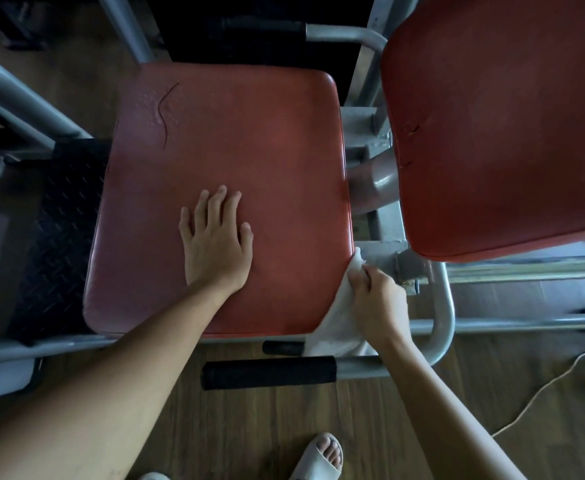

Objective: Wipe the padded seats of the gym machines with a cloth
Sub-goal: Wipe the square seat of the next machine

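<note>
A red padded seat [249, 140] fills the middle of the view, with a dark curved crack near its far left corner. My left hand [215, 240] lies flat on the seat's near half, fingers spread, holding nothing. At the seat's near right corner my right hand [376, 299] grips a white cloth [339, 323], which is pressed against the seat's right edge and hangs down over the front corner. A second red pad [499, 126], the tilted backrest, stands to the right.
Grey metal frame tubes [440, 306] run around the seat. Black foam handle grips [267, 372] stick out just below the front edge. A black tread plate [59, 216] lies on the left. A thin cord [544, 386] trails across the wooden floor; a sandalled foot [322, 457] shows at the bottom.
</note>
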`<action>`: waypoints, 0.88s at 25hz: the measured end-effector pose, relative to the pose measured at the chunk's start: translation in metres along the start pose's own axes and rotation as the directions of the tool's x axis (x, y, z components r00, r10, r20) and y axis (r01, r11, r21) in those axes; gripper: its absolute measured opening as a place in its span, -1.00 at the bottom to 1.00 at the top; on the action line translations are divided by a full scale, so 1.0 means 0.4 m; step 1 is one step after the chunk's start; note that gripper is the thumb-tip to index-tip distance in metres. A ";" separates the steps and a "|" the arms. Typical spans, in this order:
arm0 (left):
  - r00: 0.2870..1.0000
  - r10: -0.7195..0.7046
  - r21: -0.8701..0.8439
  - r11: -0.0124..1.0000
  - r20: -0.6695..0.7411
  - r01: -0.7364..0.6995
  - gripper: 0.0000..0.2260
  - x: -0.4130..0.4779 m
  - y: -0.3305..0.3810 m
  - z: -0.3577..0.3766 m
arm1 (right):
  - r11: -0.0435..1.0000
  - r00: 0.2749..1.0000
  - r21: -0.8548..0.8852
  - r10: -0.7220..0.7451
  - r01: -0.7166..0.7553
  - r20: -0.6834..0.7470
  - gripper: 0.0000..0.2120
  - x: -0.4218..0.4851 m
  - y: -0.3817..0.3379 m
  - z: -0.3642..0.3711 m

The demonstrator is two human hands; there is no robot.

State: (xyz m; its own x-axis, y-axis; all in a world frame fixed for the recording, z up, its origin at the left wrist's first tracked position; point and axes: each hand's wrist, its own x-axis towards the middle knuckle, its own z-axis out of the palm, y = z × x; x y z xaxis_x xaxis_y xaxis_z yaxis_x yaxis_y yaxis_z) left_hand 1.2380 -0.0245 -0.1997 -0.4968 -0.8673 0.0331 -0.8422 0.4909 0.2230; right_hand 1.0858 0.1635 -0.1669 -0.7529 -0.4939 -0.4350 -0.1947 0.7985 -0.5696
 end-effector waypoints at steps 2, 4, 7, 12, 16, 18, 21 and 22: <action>0.999 -0.007 -0.012 1.000 -0.034 0.006 -0.62 0.035 0.008 -0.008 | 0.992 0.989 -0.027 -0.121 0.119 -0.083 -0.78 0.019 -0.013 -0.001; 0.997 0.002 -0.083 0.996 -0.074 -0.008 -0.69 0.099 0.030 -0.014 | 0.934 0.925 -0.145 -0.347 0.326 -0.156 -0.68 0.068 -0.056 0.017; 0.989 0.135 -0.127 0.982 -0.063 -0.142 -0.65 0.159 0.058 0.016 | 0.845 0.849 -0.292 -0.504 0.448 -0.155 -0.65 0.220 -0.141 0.056; 0.992 0.121 -0.064 0.991 0.024 -0.119 -0.53 0.171 0.054 0.043 | 0.931 0.895 -0.203 -0.351 0.303 -0.275 -0.60 0.380 -0.230 0.068; 0.989 0.131 -0.018 0.991 0.075 -0.130 -0.52 0.179 0.059 0.038 | 0.967 0.939 -0.105 -0.253 0.234 -0.234 -0.56 0.349 -0.208 0.066; 0.988 0.130 -0.002 0.992 0.082 -0.130 -0.51 0.179 0.058 0.035 | 0.984 0.965 -0.089 -0.168 0.153 -0.201 -0.55 0.293 -0.184 0.065; 0.987 0.126 0.006 0.992 0.097 -0.127 -0.50 0.179 0.059 0.033 | 0.985 0.973 -0.144 -0.125 0.097 -0.195 -0.55 0.216 -0.176 0.067; 0.987 0.124 0.006 0.992 0.102 -0.126 -0.50 0.180 0.060 0.033 | 0.985 0.972 -0.144 -0.123 0.095 -0.201 -0.54 0.225 -0.183 0.069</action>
State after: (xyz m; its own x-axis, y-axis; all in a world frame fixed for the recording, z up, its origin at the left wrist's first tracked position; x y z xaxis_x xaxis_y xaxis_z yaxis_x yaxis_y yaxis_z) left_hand 1.1794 -0.0739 -0.2049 -0.6165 -0.7864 -0.0390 -0.7743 0.5966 0.2108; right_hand 1.0494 0.0512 -0.1837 -0.8341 -0.5090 -0.2125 -0.3538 0.7893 -0.5018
